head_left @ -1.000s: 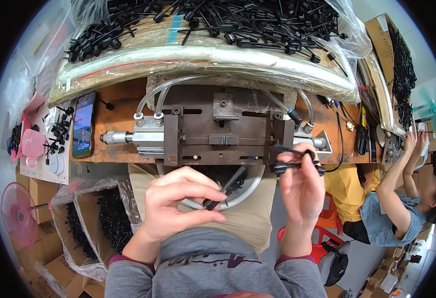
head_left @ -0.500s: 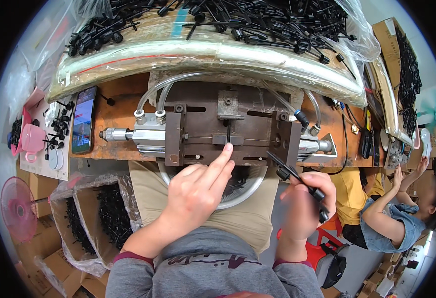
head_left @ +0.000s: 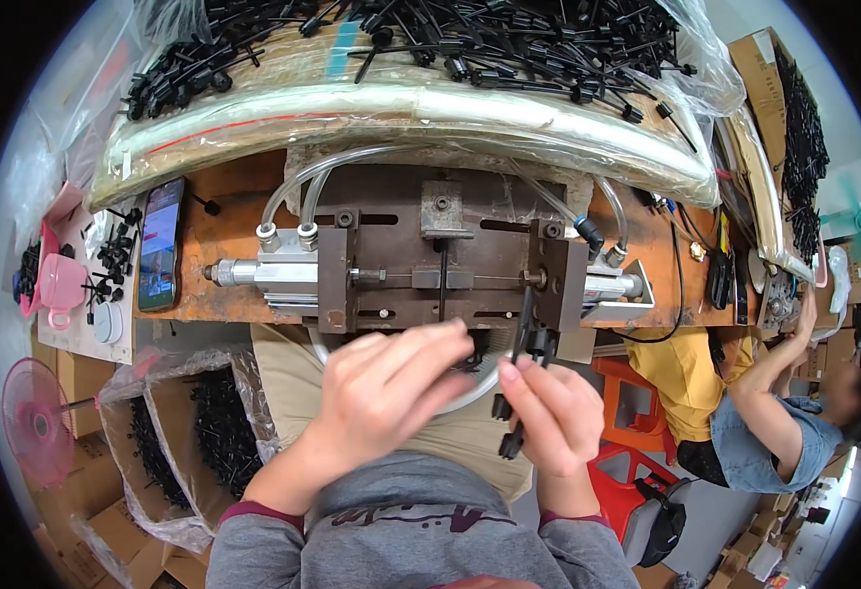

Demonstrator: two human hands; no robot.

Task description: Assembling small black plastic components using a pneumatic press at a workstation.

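One black rod (head_left: 442, 285) lies in my metal clamp (head_left: 489, 294); my right hand (head_left: 558, 407) pinches several spares (head_left: 540, 344), my blurred left hand (head_left: 381, 398) spreads, apparently empty; a heap (head_left: 509, 49) awaits.

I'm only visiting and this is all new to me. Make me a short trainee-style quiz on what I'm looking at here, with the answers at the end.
1. Which of the seated person's own hands is gripping several black plastic parts?
2. True or false: the smartphone lies to the left of the brown metal fixture.
3. What lies across the middle of that fixture?

Key:
1. The right hand.
2. True.
3. A slim black rod.
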